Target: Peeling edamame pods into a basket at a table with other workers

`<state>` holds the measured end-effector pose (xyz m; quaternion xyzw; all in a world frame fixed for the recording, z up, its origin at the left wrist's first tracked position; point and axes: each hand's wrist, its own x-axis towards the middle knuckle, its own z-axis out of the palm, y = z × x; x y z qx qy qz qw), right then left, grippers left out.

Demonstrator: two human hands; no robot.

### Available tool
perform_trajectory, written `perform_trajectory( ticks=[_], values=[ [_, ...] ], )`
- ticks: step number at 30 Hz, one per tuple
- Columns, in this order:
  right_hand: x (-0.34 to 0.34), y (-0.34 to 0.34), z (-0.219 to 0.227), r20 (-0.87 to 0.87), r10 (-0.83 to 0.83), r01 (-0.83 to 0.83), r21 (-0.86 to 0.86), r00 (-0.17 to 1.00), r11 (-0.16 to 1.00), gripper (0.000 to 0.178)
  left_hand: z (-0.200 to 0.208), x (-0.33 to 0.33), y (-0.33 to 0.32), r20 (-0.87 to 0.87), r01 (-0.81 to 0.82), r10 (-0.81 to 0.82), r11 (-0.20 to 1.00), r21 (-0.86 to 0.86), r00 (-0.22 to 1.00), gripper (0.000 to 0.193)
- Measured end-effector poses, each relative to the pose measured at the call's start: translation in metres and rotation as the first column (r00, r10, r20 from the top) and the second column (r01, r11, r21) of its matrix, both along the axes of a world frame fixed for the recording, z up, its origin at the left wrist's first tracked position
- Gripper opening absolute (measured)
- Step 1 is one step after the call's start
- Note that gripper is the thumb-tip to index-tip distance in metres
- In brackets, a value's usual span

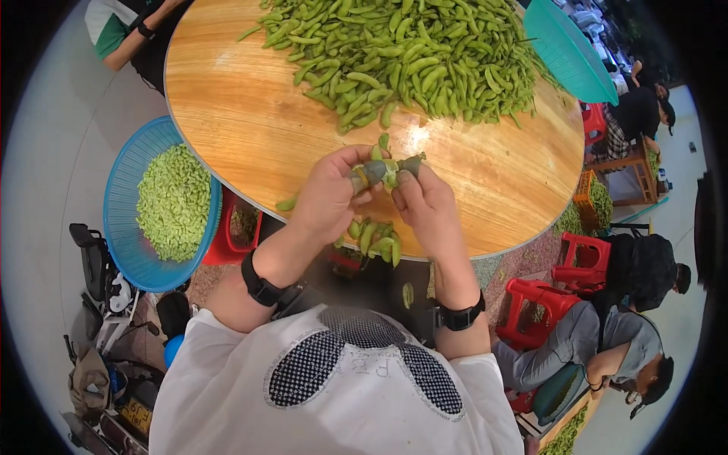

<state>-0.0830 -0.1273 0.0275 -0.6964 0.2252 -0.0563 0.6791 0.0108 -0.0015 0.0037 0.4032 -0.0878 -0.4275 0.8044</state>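
Note:
My left hand (327, 193) and my right hand (428, 205) meet above the near part of the round wooden table. Between their fingertips is a green edamame pod (390, 176), which both grip; it looks split, with pale green showing. Dark grey covers sit on the thumbs or fingertips. Another pod (381, 144) pokes up beside the left fingers. Below the hands, a small bunch of pods (371, 239) lies at the table's near edge. Farther off on the table spreads a large heap of edamame pods (425, 61).
A blue basket (121, 250) of shelled beans stands left of the table, beside a red container (227, 254). A teal basket (572, 53) leans at the far right edge. Red stools (535, 307) and seated people are on the right; a motorbike (114, 326) is lower left.

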Motion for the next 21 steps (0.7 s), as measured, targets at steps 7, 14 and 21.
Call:
perform_trajectory(
  ticks=[7, 14, 21],
  values=[
    [0.006, 0.020, -0.007, 0.102, 0.115, 0.006, -0.774, 0.988, 0.633, 0.011, 0.003, -0.019, -0.006, 0.070, -0.147, 0.141, 0.984, 0.104, 0.988, 0.026],
    [0.009, 0.017, -0.017, 0.149, -0.028, 0.114, -0.609, 0.988, 0.785, 0.020, -0.006, -0.016, -0.015, 0.425, -0.243, 0.130, 0.944, 0.224, 0.896, 0.036],
    [0.021, -0.007, 0.003, 0.146, -0.158, 0.200, -0.346, 0.977, 0.917, 0.026, -0.004, -0.014, -0.010, 0.887, -0.425, 0.031, 0.885, 0.189, 0.460, 0.051]
  ],
)
